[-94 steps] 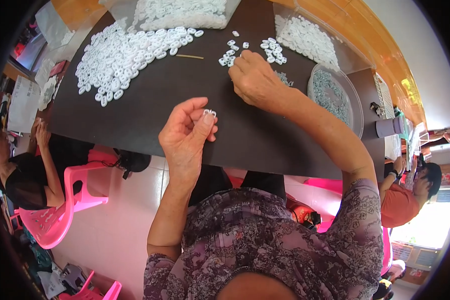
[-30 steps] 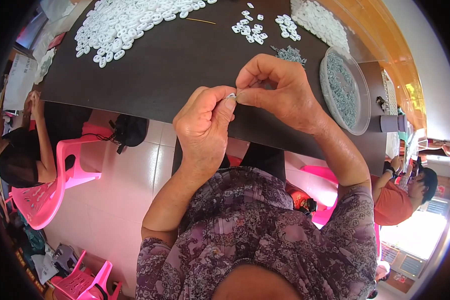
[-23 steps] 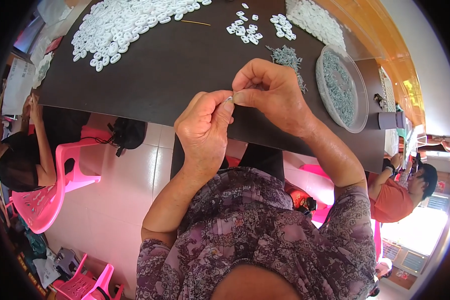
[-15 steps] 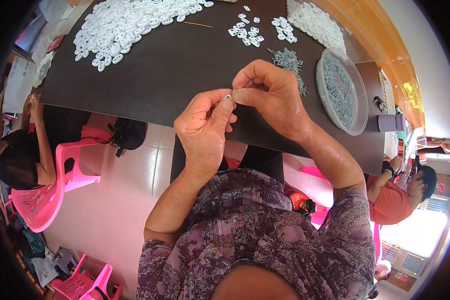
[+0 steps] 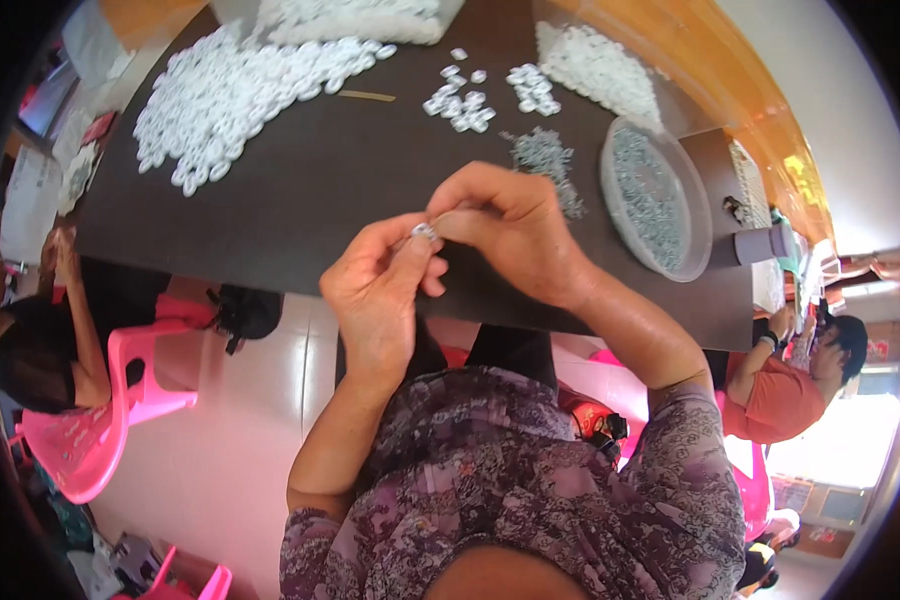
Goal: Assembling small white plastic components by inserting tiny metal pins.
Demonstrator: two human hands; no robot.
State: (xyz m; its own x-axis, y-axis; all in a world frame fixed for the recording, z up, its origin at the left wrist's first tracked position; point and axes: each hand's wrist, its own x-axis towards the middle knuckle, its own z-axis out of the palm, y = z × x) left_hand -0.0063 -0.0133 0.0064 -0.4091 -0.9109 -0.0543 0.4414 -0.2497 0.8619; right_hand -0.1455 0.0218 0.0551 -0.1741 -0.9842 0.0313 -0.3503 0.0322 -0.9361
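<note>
Between the thumb and fingers of my left hand [image 5: 382, 285] is a small white oval plastic piece [image 5: 423, 230]. My right hand [image 5: 515, 235] is closed in a pinch against its edge; whatever those fingertips hold is hidden. Both hands are raised over the near edge of the dark table [image 5: 270, 225]. Beyond them lies a loose heap of small grey screw-like pieces [image 5: 545, 160]. Two small groups of white pieces, one at the middle [image 5: 460, 107] and one to its right [image 5: 533, 90], lie farther back.
A big heap of white oval pieces [image 5: 205, 110] covers the far left, with a thin brown strip [image 5: 367, 96] beside it. At right stand a clear round tub [image 5: 707, 225] of grey pieces and a clear bag of white parts [image 5: 600, 70]. Co-workers sit left [image 5: 40, 350] and right [image 5: 785, 390].
The view has tilted, so the table and hands appear lower and further left. My fingers stay together at the white piece, which now shows more of its face.
</note>
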